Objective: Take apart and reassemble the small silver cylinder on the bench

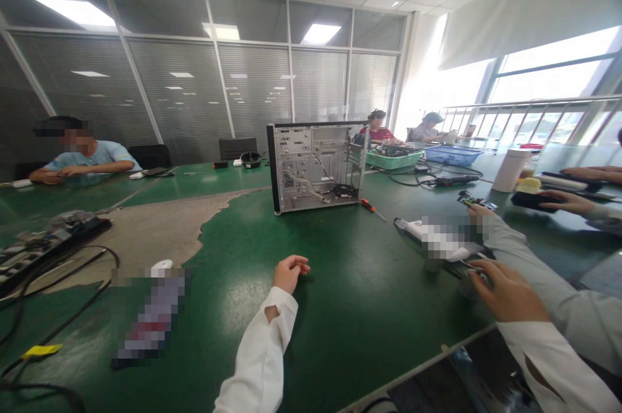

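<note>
My left hand rests over the green table with its fingers curled in, and nothing shows in them. At the right, my right hand has its fingers bent around a small greyish thing that I cannot make out. Beyond my hands stands an upright computer case with its side open. Inside it are metal bays, loose cables and a black fan-like part. By its lower right corner lies an orange-handled screwdriver. White papers or a packet lie beyond my right hand.
Close on my right, a co-worker's grey sleeve reaches in, that hand holding a small circuit board. Another person's hand rests on a black object. Cables and a power strip lie left. Green and blue baskets stand behind.
</note>
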`<state>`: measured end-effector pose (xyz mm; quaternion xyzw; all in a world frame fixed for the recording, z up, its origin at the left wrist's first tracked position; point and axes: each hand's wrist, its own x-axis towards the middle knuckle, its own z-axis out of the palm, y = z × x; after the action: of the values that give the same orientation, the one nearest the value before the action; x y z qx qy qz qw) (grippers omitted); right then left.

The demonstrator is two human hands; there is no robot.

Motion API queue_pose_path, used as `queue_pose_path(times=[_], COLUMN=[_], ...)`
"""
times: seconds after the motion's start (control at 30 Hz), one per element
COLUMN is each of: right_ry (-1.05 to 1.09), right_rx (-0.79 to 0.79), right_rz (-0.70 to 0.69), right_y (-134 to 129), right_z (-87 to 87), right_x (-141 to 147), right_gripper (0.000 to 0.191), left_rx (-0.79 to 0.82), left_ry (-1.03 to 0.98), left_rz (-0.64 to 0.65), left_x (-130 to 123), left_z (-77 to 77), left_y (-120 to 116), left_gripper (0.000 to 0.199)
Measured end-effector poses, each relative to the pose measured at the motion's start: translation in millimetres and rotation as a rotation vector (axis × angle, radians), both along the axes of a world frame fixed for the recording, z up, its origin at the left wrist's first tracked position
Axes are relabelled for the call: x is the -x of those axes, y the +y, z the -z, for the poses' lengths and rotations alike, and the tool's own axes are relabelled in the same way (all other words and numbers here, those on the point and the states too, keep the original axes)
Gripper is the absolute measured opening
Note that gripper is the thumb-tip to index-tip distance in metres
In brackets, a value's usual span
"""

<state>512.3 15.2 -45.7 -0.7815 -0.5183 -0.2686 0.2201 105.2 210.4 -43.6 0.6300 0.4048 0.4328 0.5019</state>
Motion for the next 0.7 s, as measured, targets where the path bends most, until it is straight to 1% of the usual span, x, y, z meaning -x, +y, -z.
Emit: queue_pose_path(times=[0.1,0.17,0.33,0.43,0.5,0.7], right_ry=[-0.085,-0.09,-0.092,-0.039,-0.002,-0.001], right_rx=[-0.011,0.04,0.318,0.496,0.569,0.581], right_rz=[0.023,0.03,-0.01,-0.024,-0.037,-0.052], right_y=[2.4,8.4,36.3,53.1,61.9,77.7], right_z=[-4.0,-10.9,-30.2,-35.3,-36.1,-38.3], right_x=[9.0,15.0,18.5,14.6,11.7,7.8], right_gripper=[0.029,0.03,0.033,0.035,0.036,0.024], left_rx=[0.001,0.002,-0.004,-0.007,-0.002,0.018], left_ry=[0.007,0.018,0.029,0.024,0.008,-0.017], left_rz=[0.0,-0.003,-0.007,-0.006,0.0,0.003], left_x=[-0.4,-0.6,-0.8,-0.8,-0.9,-1.4], left_z=[-0.9,-1.4,-2.1,-2.2,-1.9,-1.5], left_y=[-0.5,-0.6,-0.6,-0.5,-0.5,0.0], left_gripper=[0.028,0.028,0.028,0.027,0.027,0.028])
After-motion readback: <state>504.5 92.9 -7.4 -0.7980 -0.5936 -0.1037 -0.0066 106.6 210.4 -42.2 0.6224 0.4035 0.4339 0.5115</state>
